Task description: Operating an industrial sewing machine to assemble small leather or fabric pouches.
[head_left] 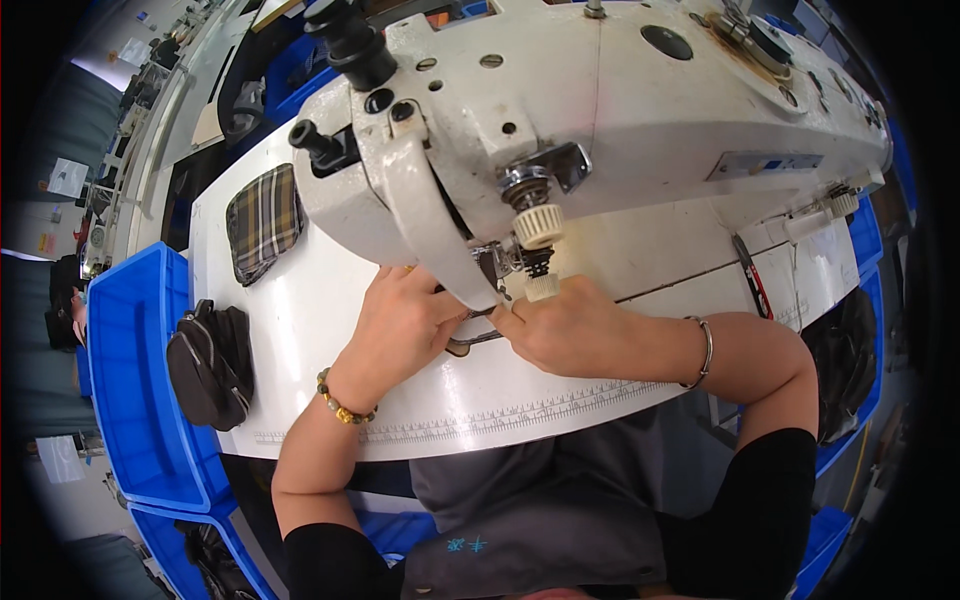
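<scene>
A white industrial sewing machine (640,110) stands over the white table, its needle area between my two hands. My left hand (405,318), with a beaded bracelet on the wrist, is closed on the left side of a small dark fabric piece (486,337). From the right, my right hand (568,328) pinches the same piece just under the presser foot area, thumb and forefinger pressed together. Only a dark edge and a small tan bit (457,349) of the piece show; my hands and the machine head hide most of it.
A plaid fabric panel (266,222) and a small black zippered pouch (212,362) lie at the table's left. Blue bins (150,400) stand beyond that edge. A red-and-black cutter (752,278) lies at right. A printed ruler (520,411) runs along the front edge.
</scene>
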`<control>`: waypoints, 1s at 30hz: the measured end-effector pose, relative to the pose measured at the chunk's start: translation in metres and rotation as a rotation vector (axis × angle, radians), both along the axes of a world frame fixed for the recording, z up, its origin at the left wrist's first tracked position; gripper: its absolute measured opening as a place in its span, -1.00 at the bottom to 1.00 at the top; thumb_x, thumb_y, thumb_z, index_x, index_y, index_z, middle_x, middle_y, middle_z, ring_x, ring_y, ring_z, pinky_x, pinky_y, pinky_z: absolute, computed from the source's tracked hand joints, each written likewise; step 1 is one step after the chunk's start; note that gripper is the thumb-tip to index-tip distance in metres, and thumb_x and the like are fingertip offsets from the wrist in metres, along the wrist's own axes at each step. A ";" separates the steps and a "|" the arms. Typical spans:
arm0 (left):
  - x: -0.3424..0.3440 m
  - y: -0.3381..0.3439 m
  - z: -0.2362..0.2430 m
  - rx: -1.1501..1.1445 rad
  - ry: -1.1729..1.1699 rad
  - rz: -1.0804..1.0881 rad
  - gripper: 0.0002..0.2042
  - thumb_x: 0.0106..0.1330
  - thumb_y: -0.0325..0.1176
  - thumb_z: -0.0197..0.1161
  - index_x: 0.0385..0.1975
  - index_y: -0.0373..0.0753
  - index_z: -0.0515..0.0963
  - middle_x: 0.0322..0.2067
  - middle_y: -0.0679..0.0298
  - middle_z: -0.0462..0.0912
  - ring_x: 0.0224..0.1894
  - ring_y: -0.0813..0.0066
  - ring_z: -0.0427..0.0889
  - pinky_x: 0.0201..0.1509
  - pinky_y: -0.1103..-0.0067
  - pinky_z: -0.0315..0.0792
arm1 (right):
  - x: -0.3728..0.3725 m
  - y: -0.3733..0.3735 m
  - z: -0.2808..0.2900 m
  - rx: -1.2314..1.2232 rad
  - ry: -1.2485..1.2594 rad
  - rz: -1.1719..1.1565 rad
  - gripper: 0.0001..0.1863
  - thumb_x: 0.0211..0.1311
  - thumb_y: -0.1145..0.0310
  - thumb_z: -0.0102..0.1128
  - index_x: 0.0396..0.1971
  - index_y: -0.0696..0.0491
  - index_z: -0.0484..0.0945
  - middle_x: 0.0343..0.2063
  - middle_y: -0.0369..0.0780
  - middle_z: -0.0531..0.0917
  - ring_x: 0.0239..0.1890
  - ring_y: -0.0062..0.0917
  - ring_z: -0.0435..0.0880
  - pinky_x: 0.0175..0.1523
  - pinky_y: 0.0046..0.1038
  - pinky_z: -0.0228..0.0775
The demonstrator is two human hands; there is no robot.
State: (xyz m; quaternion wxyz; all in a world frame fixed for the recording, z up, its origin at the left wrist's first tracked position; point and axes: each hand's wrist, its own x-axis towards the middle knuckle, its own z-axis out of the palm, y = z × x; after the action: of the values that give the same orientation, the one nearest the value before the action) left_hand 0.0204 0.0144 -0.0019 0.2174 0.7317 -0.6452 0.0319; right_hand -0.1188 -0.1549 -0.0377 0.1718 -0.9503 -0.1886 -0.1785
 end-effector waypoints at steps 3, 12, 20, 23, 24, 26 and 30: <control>0.002 0.002 -0.002 0.052 0.040 0.018 -0.78 -0.07 -0.51 0.39 -0.35 -0.15 0.69 -0.37 0.34 0.55 -0.32 0.32 0.53 -0.26 0.46 0.36 | 0.000 -0.001 0.001 0.000 0.012 -0.002 -0.93 -0.05 0.48 0.13 -0.58 0.13 0.45 -0.71 -0.23 0.54 -0.68 -0.39 0.60 -0.61 -0.39 0.39; -0.004 -0.006 0.004 0.138 -0.015 0.186 -0.71 -0.02 -0.44 0.31 -0.26 0.03 0.72 -0.42 0.32 0.66 -0.38 0.29 0.61 -0.40 0.47 0.47 | 0.008 -0.005 0.000 -0.016 0.027 -0.027 -0.95 -0.03 0.46 0.14 -0.58 0.10 0.50 -0.73 -0.21 0.54 -0.67 -0.36 0.61 -0.60 -0.35 0.39; -0.012 -0.014 0.001 0.053 -0.047 0.285 -0.90 0.11 -0.45 0.33 -0.37 -0.19 0.71 -0.50 0.22 0.60 -0.51 0.22 0.58 -0.45 0.42 0.42 | 0.013 -0.010 -0.012 0.023 0.204 -0.089 -0.81 0.12 0.43 0.13 -0.25 0.10 0.55 -0.62 -0.30 0.57 -0.64 -0.44 0.58 -0.63 -0.39 0.30; -0.017 -0.017 0.003 0.030 -0.061 0.310 -0.89 0.11 -0.47 0.31 -0.37 -0.22 0.70 -0.47 0.19 0.62 -0.48 0.17 0.59 -0.42 0.41 0.44 | 0.015 -0.014 -0.009 -0.056 0.106 -0.078 -0.84 0.16 0.42 0.13 -0.25 0.10 0.55 -0.62 -0.25 0.57 -0.62 -0.36 0.60 -0.61 -0.33 0.37; -0.019 -0.018 0.004 0.006 -0.056 0.317 -0.89 0.11 -0.48 0.31 -0.36 -0.23 0.70 -0.45 0.18 0.63 -0.46 0.13 0.60 -0.40 0.41 0.45 | 0.015 -0.014 -0.011 -0.056 0.100 -0.078 -0.83 0.16 0.42 0.14 -0.24 0.11 0.56 -0.62 -0.23 0.57 -0.63 -0.34 0.60 -0.59 -0.31 0.39; -0.017 -0.014 0.005 0.023 0.002 0.336 -0.89 0.13 -0.49 0.31 -0.34 -0.25 0.70 -0.43 0.18 0.66 -0.44 0.20 0.62 -0.36 0.45 0.47 | 0.016 -0.012 -0.011 -0.055 0.090 -0.073 -0.82 0.15 0.42 0.15 -0.23 0.12 0.56 -0.62 -0.21 0.58 -0.63 -0.32 0.60 -0.58 -0.28 0.41; 0.017 0.001 0.005 0.110 0.615 0.494 -0.89 0.19 -0.51 0.32 -0.31 -0.32 0.68 -0.38 0.20 0.70 -0.38 0.46 0.64 -0.26 0.57 0.48 | 0.015 -0.011 -0.012 0.020 0.056 -0.118 -0.91 0.03 0.40 0.17 -0.45 0.06 0.60 -0.70 -0.19 0.56 -0.65 -0.31 0.60 -0.58 -0.31 0.40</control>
State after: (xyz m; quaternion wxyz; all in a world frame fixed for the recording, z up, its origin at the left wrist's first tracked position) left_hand 0.0372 0.0152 0.0027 0.3467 0.8509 -0.3552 -0.1719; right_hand -0.1039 -0.1663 -0.0495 0.1754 -0.9627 -0.1255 -0.1635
